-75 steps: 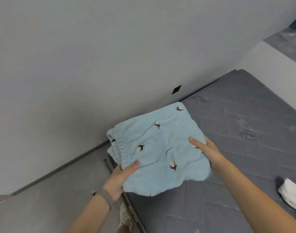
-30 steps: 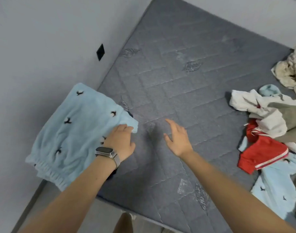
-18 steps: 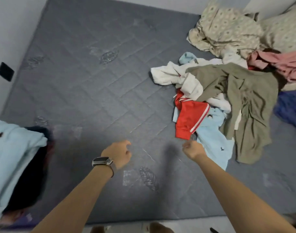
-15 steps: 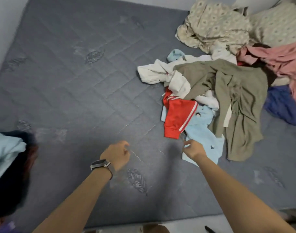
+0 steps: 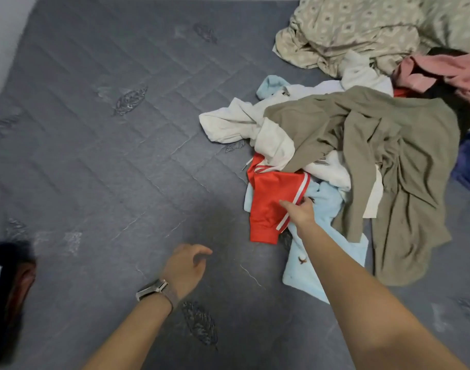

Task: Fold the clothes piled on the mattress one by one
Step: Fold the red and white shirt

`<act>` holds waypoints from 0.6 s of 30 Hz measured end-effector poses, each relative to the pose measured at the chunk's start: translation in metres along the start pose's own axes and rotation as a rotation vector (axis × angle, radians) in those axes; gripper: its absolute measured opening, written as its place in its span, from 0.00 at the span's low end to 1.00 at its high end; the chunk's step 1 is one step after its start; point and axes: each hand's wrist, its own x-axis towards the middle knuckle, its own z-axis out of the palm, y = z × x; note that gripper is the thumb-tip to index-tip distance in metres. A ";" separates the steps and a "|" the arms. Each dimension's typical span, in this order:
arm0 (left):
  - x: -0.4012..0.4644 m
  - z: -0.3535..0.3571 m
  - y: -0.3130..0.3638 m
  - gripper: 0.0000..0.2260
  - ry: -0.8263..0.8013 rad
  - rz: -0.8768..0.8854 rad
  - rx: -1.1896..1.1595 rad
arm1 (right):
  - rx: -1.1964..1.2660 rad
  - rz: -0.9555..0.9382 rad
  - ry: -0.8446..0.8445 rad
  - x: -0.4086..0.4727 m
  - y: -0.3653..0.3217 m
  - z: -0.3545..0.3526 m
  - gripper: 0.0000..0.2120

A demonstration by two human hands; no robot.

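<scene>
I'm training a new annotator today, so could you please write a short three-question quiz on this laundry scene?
1. True or false: the right hand is on the red shorts.
2. Which garment lies on top of the pile: A) olive shirt, B) light blue top, C) white top?
3. What is on the left hand's wrist?

Key: 1 true; 2 A; 3 a watch, and that hand hovers open over the mattress, holding nothing.
</scene>
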 end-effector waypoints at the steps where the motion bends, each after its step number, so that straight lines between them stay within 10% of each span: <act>1: 0.003 0.001 -0.003 0.11 0.008 -0.021 -0.004 | 0.057 0.024 0.015 0.023 0.006 0.005 0.43; 3: 0.007 0.002 -0.007 0.11 0.018 -0.069 -0.023 | 0.118 0.098 0.009 0.042 0.005 0.013 0.47; 7: 0.009 0.003 -0.003 0.12 0.006 -0.143 -0.051 | 0.124 0.222 -0.148 0.028 -0.006 0.034 0.15; 13: 0.004 -0.011 0.049 0.02 0.089 -0.204 -0.633 | -0.395 -0.411 -0.354 -0.103 -0.019 0.049 0.16; 16: 0.011 -0.039 0.071 0.23 0.203 -0.281 -0.827 | -0.493 -0.546 -0.598 -0.179 -0.016 0.048 0.16; 18: 0.006 -0.060 0.080 0.34 0.001 -0.312 -0.868 | -0.514 -0.588 -0.664 -0.212 -0.025 0.041 0.14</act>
